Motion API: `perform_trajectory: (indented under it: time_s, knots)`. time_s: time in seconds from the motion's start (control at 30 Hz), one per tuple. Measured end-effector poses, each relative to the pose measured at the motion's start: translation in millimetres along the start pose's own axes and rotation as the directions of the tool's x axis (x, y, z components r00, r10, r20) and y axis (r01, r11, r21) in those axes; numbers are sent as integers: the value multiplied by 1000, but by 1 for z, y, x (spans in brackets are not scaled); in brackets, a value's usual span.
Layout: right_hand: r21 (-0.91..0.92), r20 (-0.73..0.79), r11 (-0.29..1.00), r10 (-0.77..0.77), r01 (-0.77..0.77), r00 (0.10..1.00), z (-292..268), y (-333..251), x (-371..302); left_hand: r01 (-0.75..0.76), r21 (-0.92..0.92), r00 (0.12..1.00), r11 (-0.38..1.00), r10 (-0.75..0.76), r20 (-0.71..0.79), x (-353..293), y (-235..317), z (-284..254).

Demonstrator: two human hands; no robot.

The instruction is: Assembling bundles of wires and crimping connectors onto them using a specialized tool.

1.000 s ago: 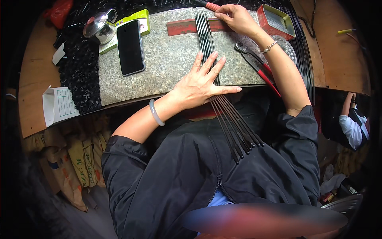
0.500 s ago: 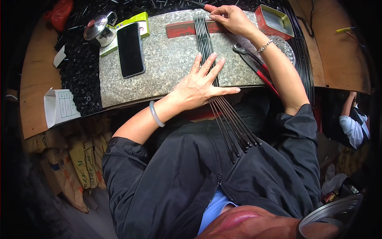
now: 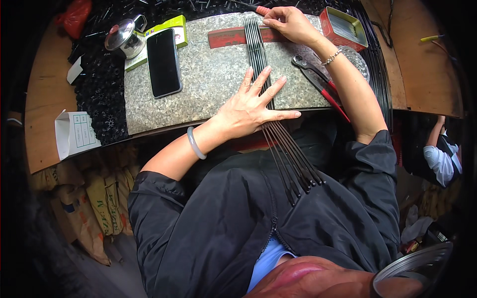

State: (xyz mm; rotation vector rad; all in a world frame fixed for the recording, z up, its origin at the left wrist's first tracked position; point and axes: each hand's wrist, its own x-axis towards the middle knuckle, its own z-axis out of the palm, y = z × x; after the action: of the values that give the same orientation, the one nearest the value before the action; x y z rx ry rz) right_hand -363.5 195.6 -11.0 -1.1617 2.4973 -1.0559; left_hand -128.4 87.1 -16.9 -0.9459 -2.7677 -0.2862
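Note:
Several thin black rods (image 3: 255,47) lie side by side on a speckled stone slab (image 3: 198,79). Their far ends rest across a worn red bar (image 3: 226,37), while the near ends fan out over my lap. My left hand (image 3: 256,103) is spread flat on top of the rods at the slab's front edge, thumb pointing right. Beyond it, my right hand (image 3: 290,24) has thumb and forefinger pinched together just right of the rods' far ends, above the red bar. Whatever sits in that pinch is too small to make out.
Red-handled pliers (image 3: 318,79) lie under my right forearm. Behind it stand a red tin (image 3: 343,29) of thin pins and a clear dish (image 3: 354,62). At left are a phone (image 3: 164,62), a green box (image 3: 175,25), a lidded metal cup (image 3: 126,38) and many small black parts (image 3: 107,94).
The rods' far ends have shifted very slightly to the right, and the left fingers with them. My right hand keeps its pinch in nearly the same place.

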Motion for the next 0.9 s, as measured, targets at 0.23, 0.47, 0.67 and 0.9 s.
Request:
perform_trajectory:
  time_s: [0.23,0.47,0.67,0.9]
  knots:
    - [-107,-51,992,-68,62,996,-9,-38,-14,-12,10,999,1000,13,-31,-1,-1,-1]
    - [-106,-21,993,-62,59,998,-14,-35,-17,-12,8,999,1000,12,-46,1,0,-1]
    - [-143,-31,987,-75,70,997,-8,-16,-9,-16,5,999,1000,16,-39,2,0,-1]
    - [-73,-89,992,-109,103,990,3,-3,-3,-8,-30,1000,1000,8,-3,0,0,-3]
